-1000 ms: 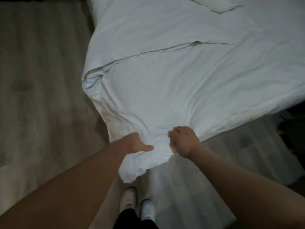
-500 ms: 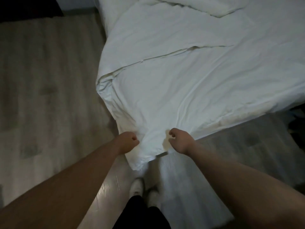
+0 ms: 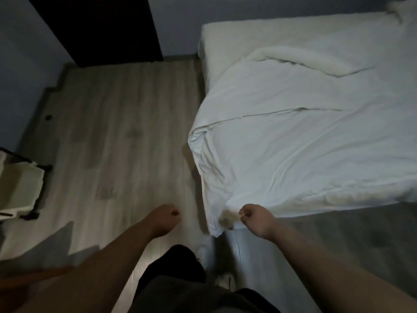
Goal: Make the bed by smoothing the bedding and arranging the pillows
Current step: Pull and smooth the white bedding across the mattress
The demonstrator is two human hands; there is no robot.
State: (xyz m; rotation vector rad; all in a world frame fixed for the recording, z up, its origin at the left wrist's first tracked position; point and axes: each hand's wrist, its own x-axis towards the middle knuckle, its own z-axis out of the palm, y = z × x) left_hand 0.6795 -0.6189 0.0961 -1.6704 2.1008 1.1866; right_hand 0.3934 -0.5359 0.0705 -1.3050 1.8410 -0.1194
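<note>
White, soft fabric: the duvet (image 3: 304, 159) lies spread over the mattress (image 3: 259, 37), its near corner (image 3: 220, 222) drooping off the foot of the bed toward the wood-look floor (image 3: 124, 132). A long seam-like crease runs across its middle, and its top edge (image 3: 304, 59) is bunched in a loose roll, leaving a strip of mattress bare near the wall.

The left hand (image 3: 165, 219) is curled into a fist over the floor, well apart from the bedding and holding nothing. The right hand (image 3: 256, 219) sits just beside the hanging corner with its fingers (image 3: 243, 214) curled; I cannot tell whether they pinch cloth or merely rest beside it.

The duvet looks light, limp and puffy, so it should slide easily but will not hold a shape or push flat from 1 end. It probably handles best by its edges: 2 hands gripping the foot hem, set apart at or near the corners, then a low tug and shake to carry the slack. The bunched top edge likely needs its own grip from the bedside.
</note>
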